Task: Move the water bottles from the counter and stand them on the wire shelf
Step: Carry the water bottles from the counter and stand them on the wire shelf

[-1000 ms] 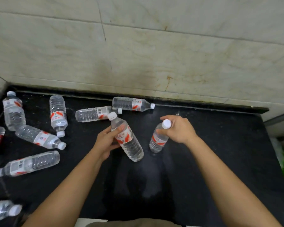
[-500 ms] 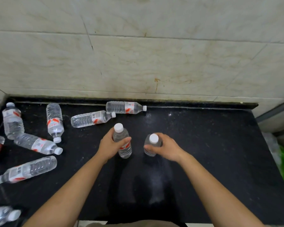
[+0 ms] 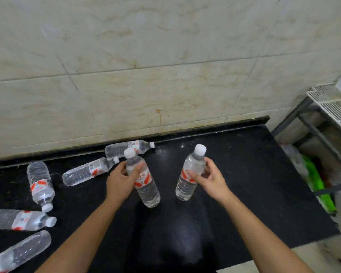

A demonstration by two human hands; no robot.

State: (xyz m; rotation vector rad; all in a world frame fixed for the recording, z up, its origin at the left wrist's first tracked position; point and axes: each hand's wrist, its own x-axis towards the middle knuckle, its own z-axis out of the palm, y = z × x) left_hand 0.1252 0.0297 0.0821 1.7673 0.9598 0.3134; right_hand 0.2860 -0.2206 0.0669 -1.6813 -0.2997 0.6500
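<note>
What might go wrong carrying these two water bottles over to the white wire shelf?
The left hand grips its clear plastic, white-capped bottle high and tilted, so it may slip. The right hand holds a matching bottle, also leaning. The white wire shelf has an open grid where narrow bases could wobble.

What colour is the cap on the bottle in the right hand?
White cap, head view.

Looks like plain kitchen or utility corner. Black polished stone table [image 3: 254, 184] built against wall [image 3: 165, 56] of large pale tiles, stained with rust-colour drips near joint. White wire shelf [image 3: 331, 103] on grey metal frame just beside table end. Many same water bottles [image 3: 40, 184] lying on table. Home or shop: cannot tell.
</note>
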